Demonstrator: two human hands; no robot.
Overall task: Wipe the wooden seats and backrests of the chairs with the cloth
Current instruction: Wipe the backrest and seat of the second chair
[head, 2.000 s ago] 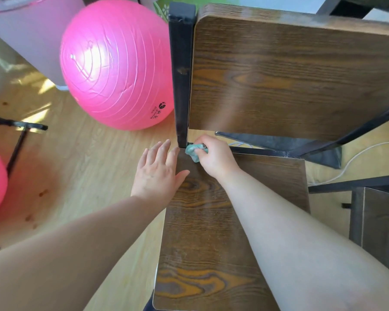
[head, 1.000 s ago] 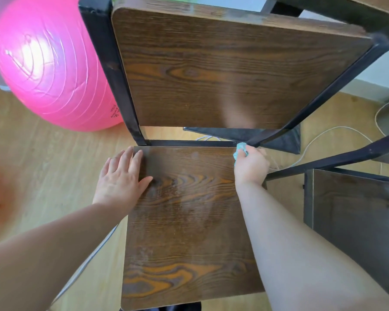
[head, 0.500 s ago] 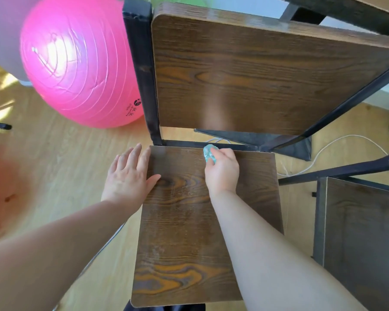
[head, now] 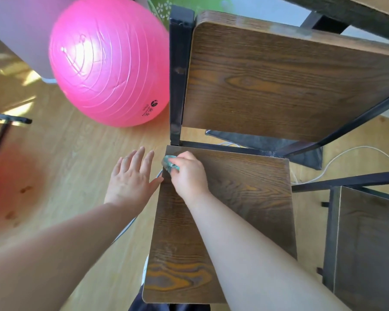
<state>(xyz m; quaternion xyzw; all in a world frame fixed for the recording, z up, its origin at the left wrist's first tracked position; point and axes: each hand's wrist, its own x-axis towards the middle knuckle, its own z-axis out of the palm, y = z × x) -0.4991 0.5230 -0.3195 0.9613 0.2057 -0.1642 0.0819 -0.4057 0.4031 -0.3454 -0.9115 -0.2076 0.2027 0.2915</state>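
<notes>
Cloth point(head: 171, 164) pass along seat point(head: 234, 209) rear edge done: back-right over to back-left corner, bunched in right hand point(head: 190, 173) grip. Left hand point(head: 130, 178) flat, released, slid off to seat's left edge, thumb touching. Seat front, backrest point(head: 279, 81) likely pending.

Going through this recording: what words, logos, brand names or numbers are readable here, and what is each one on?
Pink ball: a round dark logo with a short line of print below it, both too small and blurred to read.
Green basket: a white flower pattern only, no text.
Seat, backrest, cloth: no text visible.
</notes>
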